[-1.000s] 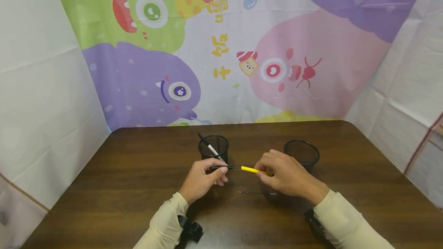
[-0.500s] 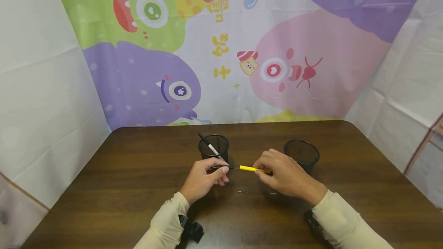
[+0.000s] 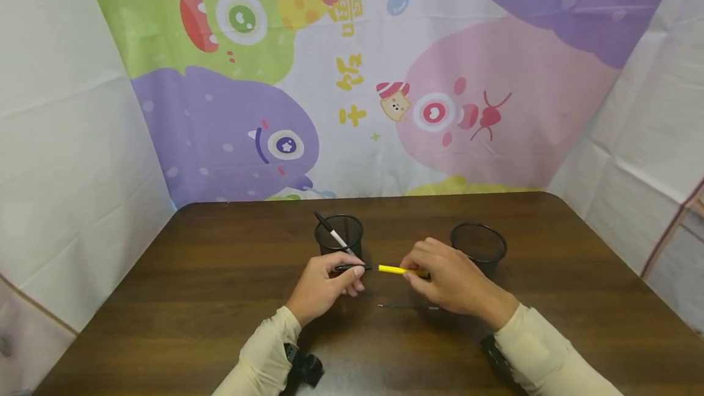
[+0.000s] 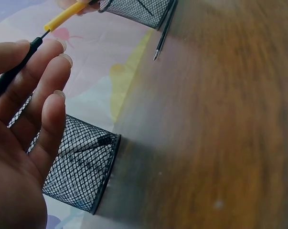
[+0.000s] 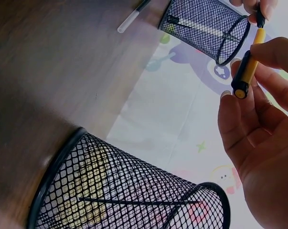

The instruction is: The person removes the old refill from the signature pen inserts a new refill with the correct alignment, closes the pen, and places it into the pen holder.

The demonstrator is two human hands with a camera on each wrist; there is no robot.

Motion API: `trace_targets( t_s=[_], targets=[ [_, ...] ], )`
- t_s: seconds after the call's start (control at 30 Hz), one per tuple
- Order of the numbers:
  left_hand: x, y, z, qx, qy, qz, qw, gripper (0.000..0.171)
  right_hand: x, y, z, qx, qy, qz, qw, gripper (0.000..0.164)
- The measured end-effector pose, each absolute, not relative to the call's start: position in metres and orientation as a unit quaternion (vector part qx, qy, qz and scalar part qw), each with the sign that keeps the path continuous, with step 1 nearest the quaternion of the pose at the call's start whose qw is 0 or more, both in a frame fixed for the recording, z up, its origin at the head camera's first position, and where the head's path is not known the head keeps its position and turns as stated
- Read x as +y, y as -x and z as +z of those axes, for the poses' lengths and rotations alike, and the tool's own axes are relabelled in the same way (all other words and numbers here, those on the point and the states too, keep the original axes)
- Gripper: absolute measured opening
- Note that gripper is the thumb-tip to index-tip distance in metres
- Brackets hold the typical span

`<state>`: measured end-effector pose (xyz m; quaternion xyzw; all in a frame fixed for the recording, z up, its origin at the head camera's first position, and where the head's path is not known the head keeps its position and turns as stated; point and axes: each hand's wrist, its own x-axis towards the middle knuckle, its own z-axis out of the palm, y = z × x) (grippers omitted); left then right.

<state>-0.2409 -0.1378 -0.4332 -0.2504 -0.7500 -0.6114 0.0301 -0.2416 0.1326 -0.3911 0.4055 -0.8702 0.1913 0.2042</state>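
Note:
My left hand pinches a black pen section between thumb and index finger; its other fingers are loosely bent. A thin dark refill runs from this section into the open end of a yellow pen barrel. My right hand pinches that barrel, whose black clip and rear end show in the right wrist view. Both parts are roughly in line above the table, a short gap between them. A separate pen refill with a metal tip lies on the table below the hands.
Behind my left hand stands a black mesh pen holder with a black-and-white marker leaning in it. Another mesh holder stands behind my right hand. A cartoon-printed cloth hangs at the back edge of the brown table.
My right hand has moved slightly left with the yellow barrel, so the exposed refill between the two pen parts is shorter. My left hand has stayed almost still.

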Motion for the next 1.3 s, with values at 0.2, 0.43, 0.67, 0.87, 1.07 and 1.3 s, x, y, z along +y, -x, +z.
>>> trace_targets(
  t_s=[0.2, 0.43, 0.67, 0.87, 1.07, 1.3],
  targets=[
    [-0.137, 0.2405, -0.4317, -0.75, 0.255, -0.609, 0.033, 0.018, 0.1324, 0.2422, -0.391, -0.866, -0.41, 0.194, 0.211, 0.008],
    [-0.1364, 0.24, -0.4309, -0.749, 0.255, -0.611, 0.032, 0.016, 0.1323, 0.242, -0.3911, -0.866, -0.407, 0.202, 0.208, 0.008],
    [-0.136, 0.2412, -0.4323, -0.748, 0.255, -0.612, 0.028, 0.018, 0.1325, 0.2418, -0.3924, -0.866, -0.408, 0.213, 0.194, 0.009],
    [-0.136, 0.2416, -0.4331, -0.747, 0.258, -0.612, 0.029, 0.017, 0.1316, 0.2419, -0.3941, -0.863, -0.412, 0.22, 0.191, 0.009],
    [-0.1366, 0.241, -0.433, -0.747, 0.258, -0.612, 0.026, 0.017, 0.131, 0.2413, -0.3947, -0.862, -0.413, 0.222, 0.193, 0.009],
    [-0.1379, 0.241, -0.4338, -0.746, 0.263, -0.611, 0.024, 0.018, 0.1301, 0.2414, -0.3949, -0.86, -0.411, 0.221, 0.208, 0.013]
  ],
)
